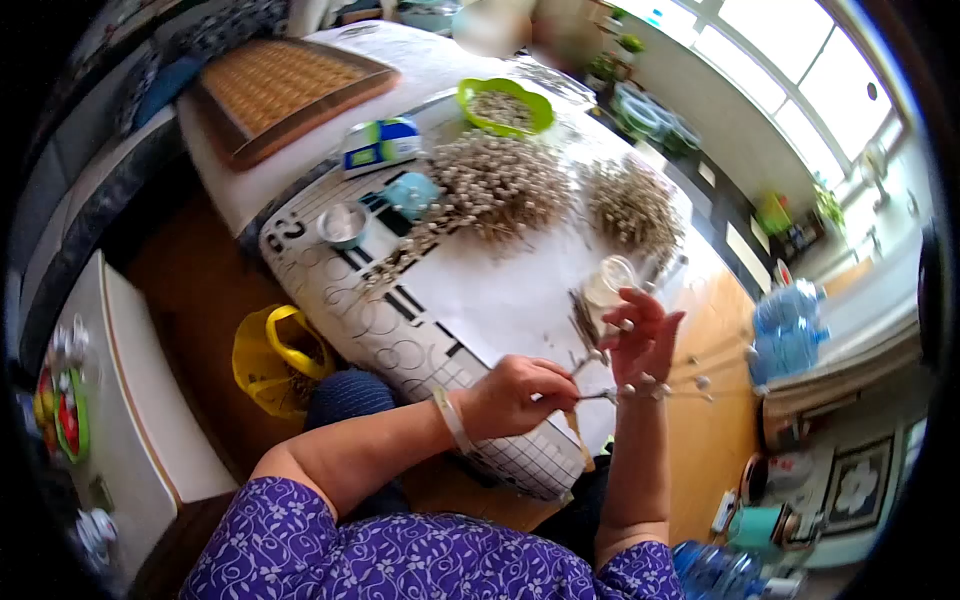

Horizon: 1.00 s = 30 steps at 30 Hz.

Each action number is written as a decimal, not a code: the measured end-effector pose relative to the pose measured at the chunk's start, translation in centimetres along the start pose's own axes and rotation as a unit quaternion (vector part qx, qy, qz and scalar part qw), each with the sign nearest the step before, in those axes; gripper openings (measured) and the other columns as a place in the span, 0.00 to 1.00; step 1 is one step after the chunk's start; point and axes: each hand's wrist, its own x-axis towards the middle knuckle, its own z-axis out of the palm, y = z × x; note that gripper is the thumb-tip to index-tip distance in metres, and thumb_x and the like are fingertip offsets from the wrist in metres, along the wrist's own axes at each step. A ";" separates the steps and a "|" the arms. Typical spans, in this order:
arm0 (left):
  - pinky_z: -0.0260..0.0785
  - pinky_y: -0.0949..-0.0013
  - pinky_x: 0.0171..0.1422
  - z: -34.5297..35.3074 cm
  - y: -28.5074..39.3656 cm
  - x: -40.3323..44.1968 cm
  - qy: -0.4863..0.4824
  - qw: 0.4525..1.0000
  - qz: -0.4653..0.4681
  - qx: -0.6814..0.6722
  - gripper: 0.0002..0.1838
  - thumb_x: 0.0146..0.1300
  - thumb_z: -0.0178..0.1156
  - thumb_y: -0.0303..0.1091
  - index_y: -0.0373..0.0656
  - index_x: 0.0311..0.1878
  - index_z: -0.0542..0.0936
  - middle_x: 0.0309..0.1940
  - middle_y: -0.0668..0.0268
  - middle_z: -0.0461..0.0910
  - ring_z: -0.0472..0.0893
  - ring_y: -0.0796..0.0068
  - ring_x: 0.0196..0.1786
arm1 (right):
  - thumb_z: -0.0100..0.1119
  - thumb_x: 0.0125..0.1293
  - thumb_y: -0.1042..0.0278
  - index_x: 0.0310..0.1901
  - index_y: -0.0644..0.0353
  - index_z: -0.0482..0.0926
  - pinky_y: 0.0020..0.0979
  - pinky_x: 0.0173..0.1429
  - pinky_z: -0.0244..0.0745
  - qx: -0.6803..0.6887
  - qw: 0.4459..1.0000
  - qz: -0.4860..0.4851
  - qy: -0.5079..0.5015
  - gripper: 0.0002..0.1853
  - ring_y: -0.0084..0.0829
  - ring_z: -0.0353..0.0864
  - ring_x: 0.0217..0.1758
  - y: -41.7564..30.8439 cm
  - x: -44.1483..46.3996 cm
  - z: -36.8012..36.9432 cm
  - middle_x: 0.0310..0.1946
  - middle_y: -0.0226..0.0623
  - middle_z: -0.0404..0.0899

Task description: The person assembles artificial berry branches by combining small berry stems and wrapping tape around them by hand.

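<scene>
My left hand, with a bracelet on its wrist, is closed around the thin ends of budded twigs. Their pale, round buds reach rightward across my right wrist. Raised above these twigs, my right hand has its fingers partly spread, and a pale bud shows against them. Just beyond it stands a clear plastic cup or jar, beside several loose brown stems. Two heaps of similar budded twigs, a large one and a smaller one, lie farther back on the table.
A green bowl of pale buds, a tissue pack and a small round container stand on the patterned tablecloth. A woven tray lies at the far left. A yellow bag sits on the floor, with water bottles at right.
</scene>
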 end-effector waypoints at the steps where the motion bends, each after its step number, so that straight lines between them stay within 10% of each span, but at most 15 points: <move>1: 0.73 0.70 0.35 -0.3 0.5 -0.2 0.002 0.999 -0.009 -0.031 0.05 0.50 0.59 0.19 0.35 0.31 0.78 0.28 0.59 0.79 0.80 0.66 0.31 | 0.39 0.65 0.43 0.45 0.67 0.71 0.25 0.30 0.79 0.011 0.999 0.026 -0.027 0.29 0.30 0.79 0.33 0.4 0.4 0.2 0.29 0.42 0.78; 7: 0.73 0.69 0.38 -1.9 1.7 -1.5 0.048 0.995 0.040 -0.081 0.04 0.50 0.60 0.21 0.37 0.31 0.78 0.29 0.61 0.80 0.80 0.66 0.34 | 0.56 0.58 0.70 0.35 0.66 0.78 0.27 0.31 0.74 -0.384 0.891 0.152 -0.189 0.08 0.26 0.77 0.25 10.8 3.5 5.7 0.28 0.38 0.79; 9: 0.73 0.68 0.38 -2.9 2.2 -1.3 0.042 0.992 0.053 -0.107 0.04 0.50 0.60 0.20 0.36 0.31 0.77 0.29 0.60 0.80 0.80 0.66 0.34 | 0.58 0.56 0.68 0.30 0.66 0.78 0.30 0.29 0.72 -0.518 0.810 0.009 -0.275 0.08 0.30 0.76 0.22 13.5 4.9 8.9 0.23 0.42 0.78; 16: 0.71 0.69 0.36 -4.4 2.8 -1.4 0.086 0.987 0.084 -0.110 0.02 0.49 0.59 0.23 0.36 0.28 0.77 0.26 0.58 0.78 0.79 0.63 0.32 | 0.60 0.46 0.50 0.22 0.65 0.77 0.37 0.37 0.73 -0.716 0.649 0.077 -0.248 0.21 0.44 0.77 0.30 18.8 7.0 14.3 0.24 0.50 0.76; 30: 0.72 0.69 0.38 -4.2 3.1 -1.8 0.046 0.992 0.053 -0.107 0.03 0.51 0.60 0.24 0.37 0.30 0.78 0.28 0.60 0.79 0.79 0.65 0.34 | 0.52 0.50 0.69 0.19 0.68 0.75 0.24 0.16 0.63 -0.521 0.757 0.348 -0.187 0.10 0.22 0.68 0.13 10.6 7.4 10.3 0.12 0.32 0.71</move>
